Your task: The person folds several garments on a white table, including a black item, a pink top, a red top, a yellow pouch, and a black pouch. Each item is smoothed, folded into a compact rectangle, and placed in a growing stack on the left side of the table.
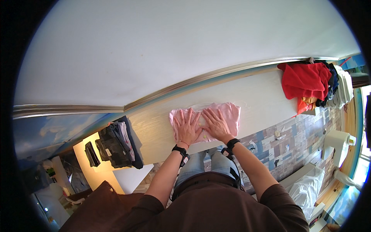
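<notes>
A pink garment [232, 116] with light buttons down its middle lies flat on a long pale table [258, 92], close in front of me. My left hand [186, 126] rests palm down on the garment's left part, its fingers apart. On the right of the buttons, my right hand [216, 123] presses down in the same way, fingers spread. Both thumbs come close together near the button line. Neither hand grips the cloth; what lies under the palms is hidden.
At the table's left end stands a stack of folded dark clothes [114, 146]. A heap with a red garment [307, 79] and white clothes [343, 87] fills the right end. A wall [185, 43] borders the far side. Clear plastic sheeting [307, 185] lies at lower right.
</notes>
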A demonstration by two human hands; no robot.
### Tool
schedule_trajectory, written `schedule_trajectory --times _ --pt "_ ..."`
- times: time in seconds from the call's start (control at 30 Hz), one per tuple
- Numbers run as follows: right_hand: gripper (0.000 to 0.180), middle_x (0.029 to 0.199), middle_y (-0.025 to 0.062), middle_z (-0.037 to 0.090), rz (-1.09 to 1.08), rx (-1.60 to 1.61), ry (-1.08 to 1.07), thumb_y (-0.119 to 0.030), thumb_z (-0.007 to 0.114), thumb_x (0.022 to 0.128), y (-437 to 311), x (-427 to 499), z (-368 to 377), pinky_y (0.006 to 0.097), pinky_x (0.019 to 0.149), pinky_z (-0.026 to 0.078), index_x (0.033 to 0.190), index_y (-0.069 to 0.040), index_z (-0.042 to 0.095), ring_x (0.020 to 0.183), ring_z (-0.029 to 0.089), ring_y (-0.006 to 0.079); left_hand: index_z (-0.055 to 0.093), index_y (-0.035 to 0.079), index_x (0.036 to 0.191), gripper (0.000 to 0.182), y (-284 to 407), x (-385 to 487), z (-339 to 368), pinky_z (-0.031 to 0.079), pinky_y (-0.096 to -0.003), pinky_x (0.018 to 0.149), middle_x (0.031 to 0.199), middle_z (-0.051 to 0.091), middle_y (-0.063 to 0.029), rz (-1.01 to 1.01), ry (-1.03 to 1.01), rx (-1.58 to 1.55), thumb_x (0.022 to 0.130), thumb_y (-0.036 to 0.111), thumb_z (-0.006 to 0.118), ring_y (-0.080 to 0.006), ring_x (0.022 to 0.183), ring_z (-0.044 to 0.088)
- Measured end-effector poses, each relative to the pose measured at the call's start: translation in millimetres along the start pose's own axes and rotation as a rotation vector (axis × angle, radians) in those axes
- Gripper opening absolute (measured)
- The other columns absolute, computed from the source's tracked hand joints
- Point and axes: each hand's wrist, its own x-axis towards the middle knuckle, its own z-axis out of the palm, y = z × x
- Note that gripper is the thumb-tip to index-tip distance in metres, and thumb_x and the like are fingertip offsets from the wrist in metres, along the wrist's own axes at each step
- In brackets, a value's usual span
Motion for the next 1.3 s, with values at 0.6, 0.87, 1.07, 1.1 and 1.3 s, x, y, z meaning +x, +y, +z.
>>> schedule_trajectory --times 0.6,0.87,1.07,1.1,1.3 --pt "0.063 0.160 0.0172 0.041 0.308 0.117 0.261 -0.024 0.062 0.100 82.7 -78.8 -38.7 0.0517 0.121 0.031 0.156 -0.007 0.040 0.146 0.041 0.0381 0.032 0.006 0.161 0.092 -64.5 -88.0 10.5 0.017 -0.0703 0.120 0.170 0.022 -0.0171 -0.040 -0.039 -0.046 0.089 0.047 0.072 -0.0499 0.154 0.020" --pt "0.058 0.144 0.0119 0.056 0.174 0.083 0.275 -0.021 0.074 0.090 66.8 1.1 -41.3 0.0479 0.110 0.042 0.143 -0.010 0.053 0.136 0.051 0.0315 0.039 0.013 0.158 0.083 9.9 -66.4 6.9 0.021 -0.0671 0.121 0.166 0.029 -0.0165 0.311 -0.103 -0.306 0.089 0.045 0.073 -0.0420 0.154 0.025" --pt "0.027 0.108 0.0092 0.068 0.174 0.097 0.129 -0.025 0.074 0.091 66.0 7.7 -27.6 0.0462 0.079 0.055 0.111 -0.010 0.065 0.099 0.066 0.0334 0.043 0.045 0.155 0.065 -17.0 -40.3 12.0 0.026 -0.0669 0.121 0.170 0.027 0.0064 0.345 -0.056 -0.139 0.097 0.020 0.056 -0.0370 0.153 0.031" --pt "0.024 0.105 0.0097 0.068 0.207 0.129 0.093 -0.025 0.074 0.091 63.5 -1.5 -25.4 0.0466 0.076 0.055 0.106 -0.010 0.065 0.095 0.067 0.0342 0.043 0.044 0.155 0.064 -26.9 -42.7 9.7 0.026 -0.0671 0.121 0.171 0.027 0.0064 0.344 -0.044 -0.120 0.097 0.018 0.055 -0.0368 0.153 0.031" --pt "0.022 0.097 0.0124 0.068 0.295 0.321 -0.072 -0.026 0.074 0.092 37.2 -50.9 -14.6 0.0481 0.071 0.055 0.095 -0.006 0.065 0.086 0.068 0.0364 0.064 0.026 0.141 0.052 -63.5 -89.4 0.0 0.034 -0.0602 0.120 0.158 0.050 -0.0041 0.060 0.130 -0.395 0.091 0.009 0.064 -0.0373 0.143 0.048"
